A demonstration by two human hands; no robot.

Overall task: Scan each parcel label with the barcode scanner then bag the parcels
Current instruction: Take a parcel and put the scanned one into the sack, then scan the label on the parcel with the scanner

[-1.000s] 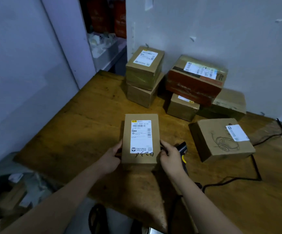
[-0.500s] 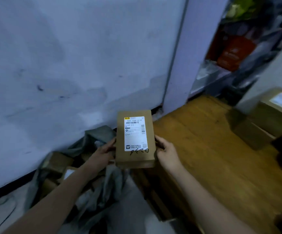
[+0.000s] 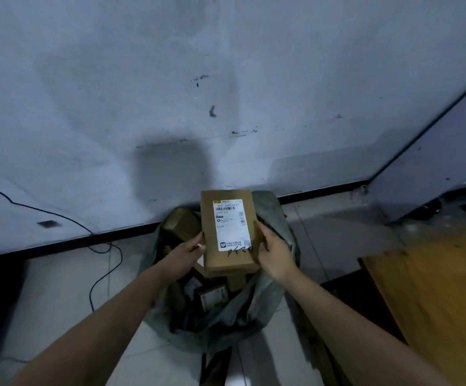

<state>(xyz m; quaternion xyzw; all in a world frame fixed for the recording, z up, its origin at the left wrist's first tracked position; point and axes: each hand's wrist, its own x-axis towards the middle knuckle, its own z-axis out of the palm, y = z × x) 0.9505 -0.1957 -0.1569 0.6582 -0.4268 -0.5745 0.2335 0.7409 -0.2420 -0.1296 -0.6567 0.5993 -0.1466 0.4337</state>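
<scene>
1. A brown cardboard parcel [image 3: 227, 232] sits just below the middle of the frame, held level with its white label [image 3: 230, 224] facing up.
2. The left hand [image 3: 185, 253] grips the parcel's left long edge; its fingers [image 3: 198, 239] curl against that side, thumb near the top face.
3. The right hand [image 3: 275, 253] grips the opposite long edge, thumb lying on the top face beside the label, the other fingers wrapped under and out of sight.
4. Both hands are closed on the one parcel, which lies between them; the fingers touch only its sides and lower end, leaving the barcode at the label's upper end uncovered.
5. The parcel hangs directly over the open mouth of a grey bag [image 3: 271, 299] standing on the pale tiled floor [image 3: 59, 296] in the lower middle of the frame.
6. Inside the bag at least three more boxes show: one brown box [image 3: 183, 222] at the upper left of the opening, and two labelled ones [image 3: 212, 298] lower down, partly shadowed. An exact count is not possible.
7. One wooden table [image 3: 435, 288] edge fills the lower right of the frame.
8. One black cable [image 3: 101, 274] trails down the grey wall [image 3: 226, 79] and loops on the floor at the left.
</scene>
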